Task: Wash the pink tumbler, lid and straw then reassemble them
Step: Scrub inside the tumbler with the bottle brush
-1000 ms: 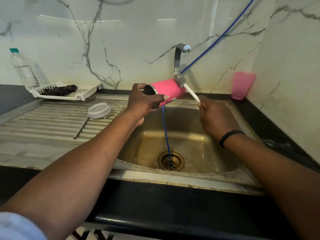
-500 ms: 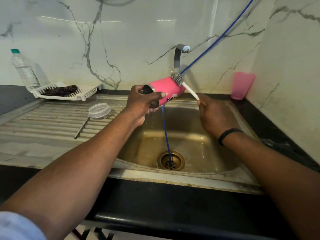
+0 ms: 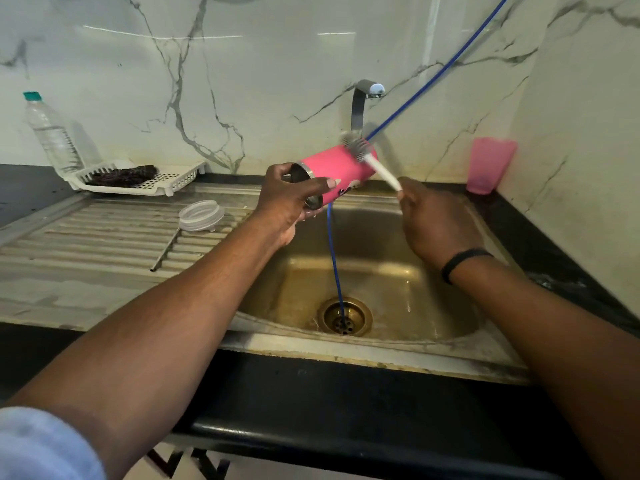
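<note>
While my left hand (image 3: 287, 202) grips the tumbler (image 3: 337, 169) on its side above the sink (image 3: 363, 351), open mouth toward me, my right hand (image 3: 433, 223) holds the brush (image 3: 372, 161) handle, bristles against the tumbler's far end. I cannot see inside the tumbler. Left of the sink, on the drainboard, sit the lid (image 3: 201, 215) and straw (image 3: 166, 250), touching. Farther left a white tray (image 3: 173, 180) holds something dark, a bottle (image 3: 52, 133) beside it. Right of the sink stands a pink cup (image 3: 490, 164)

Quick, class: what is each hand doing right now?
Left hand: grips the pink tumbler.
Right hand: grips the brush handle.
</note>
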